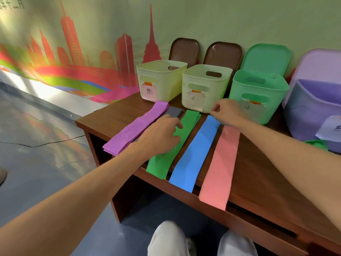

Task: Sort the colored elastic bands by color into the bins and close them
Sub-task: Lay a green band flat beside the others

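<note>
Five elastic bands lie side by side on the wooden table (258, 178): purple band (136, 128), dark grey band (174, 112), green band (164, 161), blue band (195, 152) and pink band (221, 163). My left hand (160, 133) lies flat with relaxed fingers over the grey band and the green band, hiding most of the grey one. My right hand (227, 109) has curled fingers that pinch the far end of the blue band. Behind stand two cream bins (160, 80) (204, 87), a green bin (258, 93) and a purple bin (313, 111), all uncovered.
Two brown lids (184, 49) (223, 53) lean on the wall behind the cream bins. The green lid (265, 56) and purple lid (321, 63) stand raised behind their bins. The near ends of the bands hang over the table's front edge. My knees (168, 239) are below.
</note>
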Action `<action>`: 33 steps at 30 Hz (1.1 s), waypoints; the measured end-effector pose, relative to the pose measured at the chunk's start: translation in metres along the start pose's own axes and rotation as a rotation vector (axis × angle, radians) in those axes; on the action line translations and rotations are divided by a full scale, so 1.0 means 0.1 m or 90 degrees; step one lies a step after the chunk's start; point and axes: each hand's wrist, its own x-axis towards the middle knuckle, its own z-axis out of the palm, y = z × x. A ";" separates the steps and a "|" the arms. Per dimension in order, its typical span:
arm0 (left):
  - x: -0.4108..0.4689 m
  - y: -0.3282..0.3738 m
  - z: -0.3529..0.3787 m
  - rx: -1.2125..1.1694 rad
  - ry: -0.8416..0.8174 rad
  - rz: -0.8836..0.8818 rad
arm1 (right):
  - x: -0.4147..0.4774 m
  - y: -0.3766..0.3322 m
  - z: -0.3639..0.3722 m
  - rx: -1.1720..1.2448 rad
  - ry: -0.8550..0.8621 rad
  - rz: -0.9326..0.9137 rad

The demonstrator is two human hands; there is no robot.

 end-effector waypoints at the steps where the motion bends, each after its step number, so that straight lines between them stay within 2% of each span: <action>1: 0.00 0.08 0.01 -0.030 0.004 0.015 | -0.09 0.08 -0.12 -0.005 -0.013 -0.006; 5: -0.01 0.47 0.09 -0.119 -0.015 0.078 | -0.53 0.41 -0.62 -0.032 -0.066 -0.029; 10: 0.06 1.06 0.34 -0.198 -0.058 0.164 | -1.01 0.94 -1.17 -0.048 -0.081 0.027; 14: 0.16 1.49 0.65 -0.257 -0.089 0.183 | -1.32 1.42 -1.40 0.019 -0.019 0.097; 20: 0.39 1.99 1.14 -0.264 -0.119 0.179 | -1.69 2.07 -1.34 0.137 0.126 0.210; 25: 0.66 2.35 1.47 -0.291 -0.099 0.149 | -1.96 2.42 -1.16 0.209 0.199 0.203; 28: 0.84 2.53 1.62 -0.322 -0.060 0.116 | -2.07 2.56 -1.12 0.232 0.168 0.173; 31: 0.96 2.62 1.79 -0.357 -0.014 0.061 | -2.10 2.63 -1.09 0.208 0.059 0.079; 33: 0.99 2.63 1.85 -0.351 0.002 0.048 | -2.08 2.66 -1.08 0.184 -0.001 0.067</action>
